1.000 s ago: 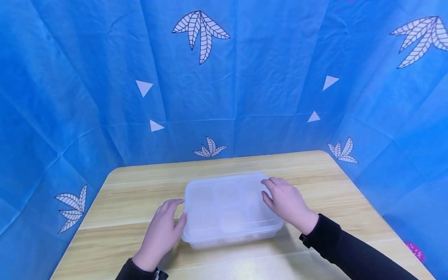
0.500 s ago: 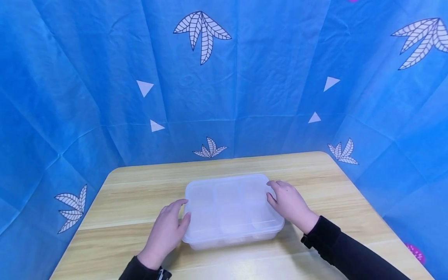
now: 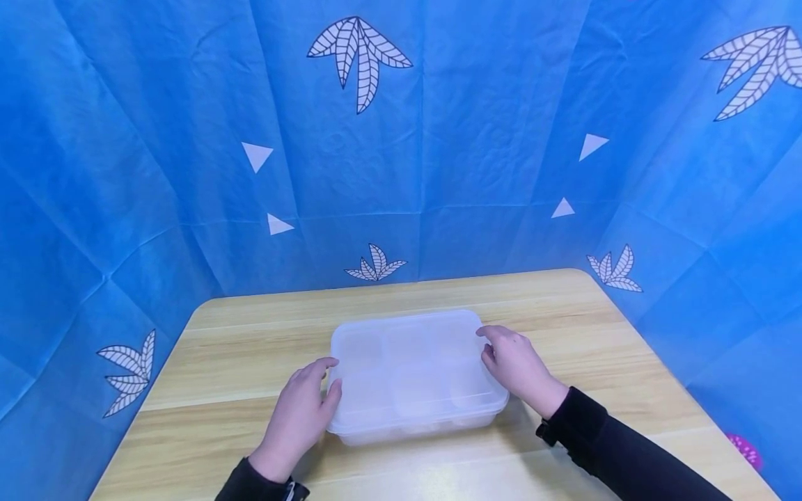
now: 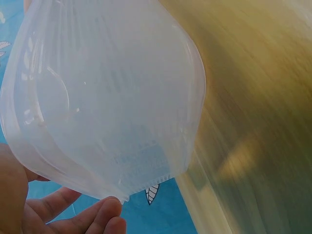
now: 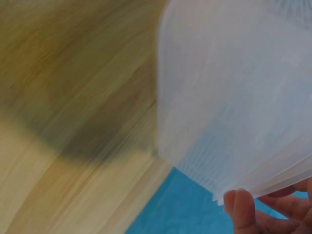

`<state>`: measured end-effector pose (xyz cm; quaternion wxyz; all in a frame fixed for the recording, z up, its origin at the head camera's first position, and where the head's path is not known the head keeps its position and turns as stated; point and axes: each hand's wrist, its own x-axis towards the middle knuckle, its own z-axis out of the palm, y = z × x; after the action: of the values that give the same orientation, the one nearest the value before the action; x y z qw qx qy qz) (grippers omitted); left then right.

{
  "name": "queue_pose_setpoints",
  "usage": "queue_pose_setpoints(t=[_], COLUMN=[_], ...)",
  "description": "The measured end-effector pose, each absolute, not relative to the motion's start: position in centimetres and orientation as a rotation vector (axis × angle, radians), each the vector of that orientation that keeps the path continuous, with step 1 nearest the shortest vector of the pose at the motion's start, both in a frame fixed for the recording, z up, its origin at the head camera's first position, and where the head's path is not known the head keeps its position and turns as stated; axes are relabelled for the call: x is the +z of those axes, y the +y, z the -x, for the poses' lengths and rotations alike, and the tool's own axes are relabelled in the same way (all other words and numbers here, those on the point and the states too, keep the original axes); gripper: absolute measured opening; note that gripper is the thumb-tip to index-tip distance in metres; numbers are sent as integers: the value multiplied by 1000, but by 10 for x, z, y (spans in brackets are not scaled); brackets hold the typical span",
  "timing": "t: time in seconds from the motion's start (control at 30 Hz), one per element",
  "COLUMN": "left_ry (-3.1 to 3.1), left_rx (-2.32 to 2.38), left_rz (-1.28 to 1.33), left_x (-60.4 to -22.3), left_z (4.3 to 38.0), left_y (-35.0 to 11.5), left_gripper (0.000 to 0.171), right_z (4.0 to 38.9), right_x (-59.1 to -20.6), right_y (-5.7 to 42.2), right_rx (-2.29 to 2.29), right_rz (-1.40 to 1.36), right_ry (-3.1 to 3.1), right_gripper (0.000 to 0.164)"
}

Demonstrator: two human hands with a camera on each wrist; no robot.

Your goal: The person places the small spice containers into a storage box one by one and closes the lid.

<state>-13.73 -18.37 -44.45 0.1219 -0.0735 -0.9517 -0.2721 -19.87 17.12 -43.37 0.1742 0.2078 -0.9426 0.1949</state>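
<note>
A translucent white plastic food container (image 3: 413, 369) with its lid on sits on the wooden table. Faint compartment shapes show through the lid. My left hand (image 3: 301, 410) grips the container's left edge, thumb near the front and fingers farther back; in the left wrist view, its curled fingers (image 4: 109, 209) meet the rim at a corner. At the right edge, my right hand (image 3: 520, 365) holds the rim with bent fingers. The right wrist view shows its fingertips (image 5: 243, 207) right at the rim's corner, below the ribbed side wall.
The pale wooden table (image 3: 263, 316) has rounded far corners. A blue curtain (image 3: 476, 139) with white leaf and triangle prints hangs behind it and along both sides. Dark sleeves (image 3: 633, 445) cover the forearms.
My right hand has drawn back from over the lid to the container's right edge. The left hand has shifted slightly right onto the left edge. The container has barely moved.
</note>
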Motion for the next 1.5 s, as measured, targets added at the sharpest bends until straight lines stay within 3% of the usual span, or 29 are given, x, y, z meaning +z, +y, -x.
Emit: queue_pose_setpoints(t=[1.13, 1.5], left_ry=[-2760, -2773], left_rx=[-818, -823], left_rz=[217, 216], left_x=[-444, -445], left_z=[138, 137], left_y=[-182, -184], left_gripper=[33, 38], right_z=[200, 199], right_x=[-431, -430], right_y=[172, 173], right_rx=[584, 583], right_rz=[-515, -530], right_ry=[-2735, -2763], right_gripper=[23, 21])
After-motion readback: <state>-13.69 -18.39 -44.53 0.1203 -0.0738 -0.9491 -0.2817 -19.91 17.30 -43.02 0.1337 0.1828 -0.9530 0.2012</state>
